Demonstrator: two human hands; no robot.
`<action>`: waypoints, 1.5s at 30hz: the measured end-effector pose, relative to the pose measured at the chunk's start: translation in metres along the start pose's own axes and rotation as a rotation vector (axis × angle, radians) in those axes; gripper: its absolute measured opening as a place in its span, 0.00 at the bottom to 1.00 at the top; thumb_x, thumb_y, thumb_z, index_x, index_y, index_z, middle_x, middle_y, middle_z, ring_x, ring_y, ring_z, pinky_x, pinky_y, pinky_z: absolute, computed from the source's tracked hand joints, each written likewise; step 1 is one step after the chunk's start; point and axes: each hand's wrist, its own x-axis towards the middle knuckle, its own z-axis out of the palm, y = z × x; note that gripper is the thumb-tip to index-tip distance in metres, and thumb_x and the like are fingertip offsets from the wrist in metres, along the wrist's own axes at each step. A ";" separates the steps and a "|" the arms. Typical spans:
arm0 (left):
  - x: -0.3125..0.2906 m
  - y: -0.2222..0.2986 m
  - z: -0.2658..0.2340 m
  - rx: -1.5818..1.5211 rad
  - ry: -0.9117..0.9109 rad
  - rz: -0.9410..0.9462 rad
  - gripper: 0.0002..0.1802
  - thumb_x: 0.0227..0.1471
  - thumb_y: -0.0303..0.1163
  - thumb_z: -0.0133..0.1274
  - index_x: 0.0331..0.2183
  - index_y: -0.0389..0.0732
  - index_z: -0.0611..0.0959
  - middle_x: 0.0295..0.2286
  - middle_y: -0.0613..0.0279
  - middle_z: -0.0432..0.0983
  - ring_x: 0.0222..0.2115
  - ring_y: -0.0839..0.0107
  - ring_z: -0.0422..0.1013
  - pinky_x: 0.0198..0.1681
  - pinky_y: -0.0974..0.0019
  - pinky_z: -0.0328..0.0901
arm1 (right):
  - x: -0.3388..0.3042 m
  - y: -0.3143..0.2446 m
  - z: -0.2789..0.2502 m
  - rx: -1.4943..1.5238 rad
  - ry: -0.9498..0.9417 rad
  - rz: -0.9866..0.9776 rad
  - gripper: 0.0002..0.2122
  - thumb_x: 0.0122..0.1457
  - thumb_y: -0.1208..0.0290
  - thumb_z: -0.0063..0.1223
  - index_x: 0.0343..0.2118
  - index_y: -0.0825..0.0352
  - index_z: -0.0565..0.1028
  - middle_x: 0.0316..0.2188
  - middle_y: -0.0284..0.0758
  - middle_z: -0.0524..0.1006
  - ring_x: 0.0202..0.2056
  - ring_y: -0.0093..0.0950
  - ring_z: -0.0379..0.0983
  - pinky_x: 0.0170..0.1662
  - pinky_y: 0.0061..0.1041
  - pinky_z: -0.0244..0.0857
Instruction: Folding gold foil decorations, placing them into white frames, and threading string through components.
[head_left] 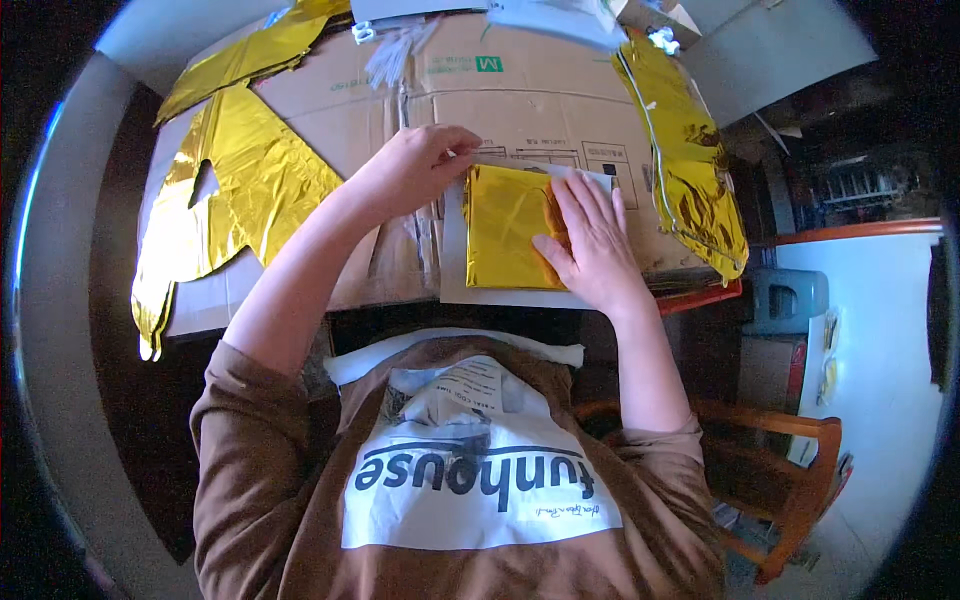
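One foil square (507, 225) looks neatly laid, the right hand (595, 235) flat at its edge, thumb spread; left hand (430, 160) fingers curl nearby, pinch unclear; loose foil (265, 170) seems unworked.

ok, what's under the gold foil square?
Past the left and lower edges of the gold foil square, a pale sheet shows, lying on brown cardboard. Anything directly under the foil is covered; the right hand also hides part of its right edge.
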 end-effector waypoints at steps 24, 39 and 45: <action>0.029 -0.011 0.003 0.034 -0.164 -0.060 0.23 0.36 0.26 0.62 0.40 0.35 0.79 0.27 0.56 0.80 0.28 0.71 0.75 0.33 0.68 0.70 | 0.011 -0.013 0.017 0.111 0.060 -0.010 0.30 0.59 0.55 0.45 0.60 0.68 0.56 0.62 0.46 0.52 0.63 0.45 0.44 0.63 0.47 0.32; 0.027 -0.010 0.003 -0.014 -0.187 -0.164 0.28 0.34 0.27 0.63 0.43 0.36 0.77 0.27 0.57 0.79 0.27 0.72 0.74 0.33 0.69 0.69 | 0.011 -0.013 0.021 0.070 0.066 -0.009 0.30 0.59 0.55 0.43 0.60 0.68 0.56 0.62 0.47 0.52 0.63 0.45 0.44 0.63 0.47 0.34; 0.028 -0.016 0.013 0.008 -0.111 -0.113 0.26 0.34 0.28 0.64 0.40 0.35 0.77 0.27 0.57 0.79 0.28 0.72 0.74 0.34 0.68 0.69 | 0.011 -0.014 0.018 0.086 0.059 0.001 0.30 0.59 0.54 0.43 0.59 0.69 0.56 0.62 0.48 0.52 0.63 0.46 0.44 0.63 0.47 0.34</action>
